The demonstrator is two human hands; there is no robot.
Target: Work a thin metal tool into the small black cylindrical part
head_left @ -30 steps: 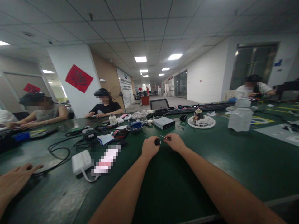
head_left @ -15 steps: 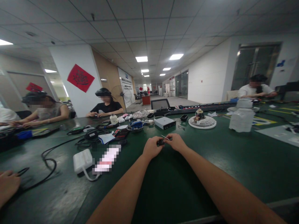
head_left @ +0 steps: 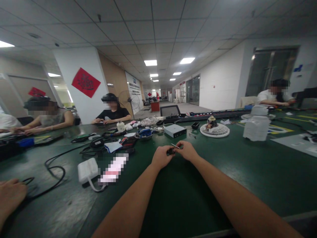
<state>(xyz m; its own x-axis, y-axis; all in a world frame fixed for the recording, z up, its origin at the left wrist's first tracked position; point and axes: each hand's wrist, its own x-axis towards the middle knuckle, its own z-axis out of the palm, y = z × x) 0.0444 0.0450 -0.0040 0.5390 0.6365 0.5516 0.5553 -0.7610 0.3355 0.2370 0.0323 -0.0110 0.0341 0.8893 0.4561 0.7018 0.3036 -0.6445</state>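
Observation:
Over the green table, my left hand [head_left: 161, 157] is closed round a small black part [head_left: 170, 151]; its exact kind does not show. My right hand [head_left: 187, 151] meets it from the right, its fingers pinching a thin silvery rod-like tool [head_left: 175, 145] that points up and left. The two hands nearly touch, and the fingers hide most of the black part. Just beyond them sits a grey box-shaped device with a black front [head_left: 175, 131]. A small black tray-like piece [head_left: 195, 125] lies farther back, near a white fan grille [head_left: 214, 130] with a motor on it.
A white adapter [head_left: 88, 170] with a cable lies at left, beside a blurred-out pink item [head_left: 114, 169]. Black cables [head_left: 55, 172] run toward another person's hand [head_left: 12, 196]. A white plastic housing [head_left: 256, 124] stands at right. Several people sit around the table.
My hands stay almost in place, holding the same things. The other person's hand at far left has moved slightly right, shifting the cable. The person at far right has shifted a little to the right.

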